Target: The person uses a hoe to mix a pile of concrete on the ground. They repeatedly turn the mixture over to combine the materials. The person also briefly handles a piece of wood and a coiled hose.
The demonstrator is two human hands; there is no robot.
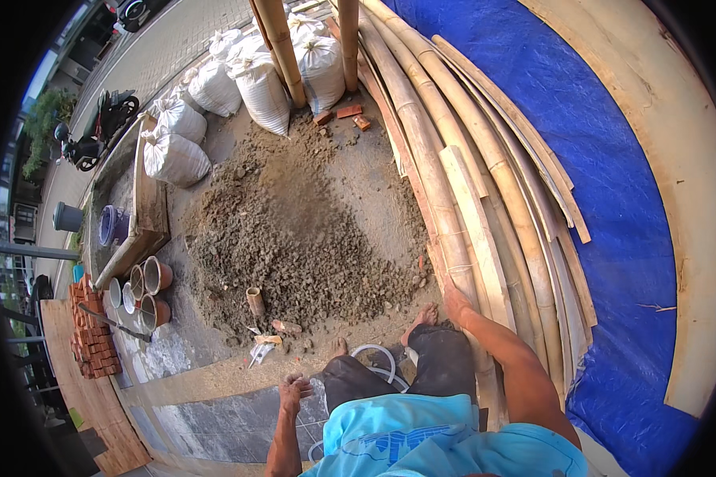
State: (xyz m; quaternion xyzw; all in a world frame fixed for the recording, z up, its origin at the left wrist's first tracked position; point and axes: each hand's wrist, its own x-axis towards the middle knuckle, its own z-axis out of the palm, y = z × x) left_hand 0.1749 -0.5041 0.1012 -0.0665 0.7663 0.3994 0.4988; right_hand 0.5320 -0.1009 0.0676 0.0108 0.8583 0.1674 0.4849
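My left hand [295, 392] is held low over the dark floor tiles, fingers parted, with nothing in it. At the edge of the long bamboo poles and boards, my right hand [455, 303] touches a reddish wooden board [417, 179] beside a thick bamboo pole [414, 128]; whether its fingers close round anything is hidden. In front of my bare feet spreads a heap of sand and gravel [286, 238]. A short bamboo or pipe piece [255, 301] stands at its near side, close to a broken brick piece [286, 327] and a crumpled white plastic bag [261, 350].
Tied white sacks [259, 89] line the far side, near upright bamboo posts [280, 50] and loose bricks [349, 111]. Several buckets [157, 274] and a brick stack [92, 334] stand left. A pale hose [376, 349] loops between my legs. Blue tarpaulin [614, 238] lies right.
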